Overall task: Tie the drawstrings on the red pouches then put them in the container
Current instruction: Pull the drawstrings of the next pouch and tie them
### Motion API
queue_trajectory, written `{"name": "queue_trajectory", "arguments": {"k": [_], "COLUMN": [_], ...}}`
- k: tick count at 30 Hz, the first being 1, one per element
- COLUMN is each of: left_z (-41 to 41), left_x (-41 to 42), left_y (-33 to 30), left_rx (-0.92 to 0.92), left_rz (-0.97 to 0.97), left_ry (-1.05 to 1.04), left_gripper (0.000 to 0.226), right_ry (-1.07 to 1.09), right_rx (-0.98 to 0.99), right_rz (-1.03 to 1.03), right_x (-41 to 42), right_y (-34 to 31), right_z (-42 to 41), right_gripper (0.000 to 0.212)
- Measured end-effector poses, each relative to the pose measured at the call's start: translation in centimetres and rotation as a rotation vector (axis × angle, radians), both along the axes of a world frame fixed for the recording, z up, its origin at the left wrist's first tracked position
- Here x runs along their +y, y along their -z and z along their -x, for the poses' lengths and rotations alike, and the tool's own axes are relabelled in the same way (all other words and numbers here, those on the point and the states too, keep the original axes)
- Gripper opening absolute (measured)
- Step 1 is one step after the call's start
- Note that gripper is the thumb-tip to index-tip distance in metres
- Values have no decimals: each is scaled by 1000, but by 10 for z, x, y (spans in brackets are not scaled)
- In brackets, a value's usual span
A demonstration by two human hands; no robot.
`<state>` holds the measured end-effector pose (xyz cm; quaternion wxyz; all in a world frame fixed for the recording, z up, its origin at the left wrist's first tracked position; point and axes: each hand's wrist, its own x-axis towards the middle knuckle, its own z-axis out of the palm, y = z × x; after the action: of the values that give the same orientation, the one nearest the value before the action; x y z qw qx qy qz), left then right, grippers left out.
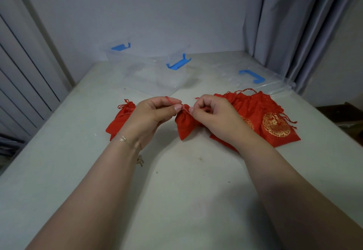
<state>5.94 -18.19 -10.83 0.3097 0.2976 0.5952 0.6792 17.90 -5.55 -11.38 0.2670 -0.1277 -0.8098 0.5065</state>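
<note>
A small red pouch [184, 124] sits at the middle of the pale surface [188, 191], its gathered neck lifted between two hands while its lower corner rests on the surface. The red drawstring [185, 109] runs out of the neck to both sides. The left hand [151, 112] pinches one end between thumb and forefinger, the string looping up over the knuckles; its other fingers are curled in. The right hand [212, 112] pinches the other end just beside the neck, fingers also curled — the two pinches sit close together with only the pouch's neck between them.

Partly hidden behind the left hand lies another red pouch [120, 119], its neck drawn in and its strings bunched at the top. Behind and beside the right hand lies a pile of red pouches [263, 120], flat and overlapping, with loose strings trailing at their far edges; the nearest one shows a round gold emblem [276, 125].

Farther back on the surface stands a clear plastic container [149, 67] with blue latches — nothing red shows inside it. To its right, near the pile, lies a clear lid [271, 85] with a blue handle. A thin bracelet [125, 140] circles the left wrist. A grey curtain [294, 24] hangs at the far right, against a plain wall.
</note>
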Motion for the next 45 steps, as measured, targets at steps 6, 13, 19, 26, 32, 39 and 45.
{"name": "queue_trajectory", "arguments": {"k": [6, 13, 19, 26, 32, 39, 45], "left_z": [-5, -8, -10, -10, -6, -16, -15], "left_x": [-1, -2, -1, 2, 1, 3, 2], "left_y": [-5, -5, -2, 1, 4, 4, 6], "left_rx": [189, 261, 358, 579, 619, 820, 1034], "left_rz": [4, 19, 130, 217, 198, 75, 89], "left_ry": [-29, -57, -84, -126, -127, -172, -217], "left_gripper": [12, 16, 15, 5, 8, 13, 10], "right_ry": [-6, -75, -6, 9, 4, -66, -67], "right_rx": [-2, -118, -33, 52, 29, -127, -164], "right_rz": [-61, -45, -295, -296, -72, 252, 313], "right_x": [5, 7, 5, 2, -6, 7, 11], "right_y": [-4, 0, 4, 7, 5, 8, 4], "right_z": [-3, 0, 2, 4, 5, 2, 0], "right_gripper": [14, 3, 7, 5, 17, 10, 3]}}
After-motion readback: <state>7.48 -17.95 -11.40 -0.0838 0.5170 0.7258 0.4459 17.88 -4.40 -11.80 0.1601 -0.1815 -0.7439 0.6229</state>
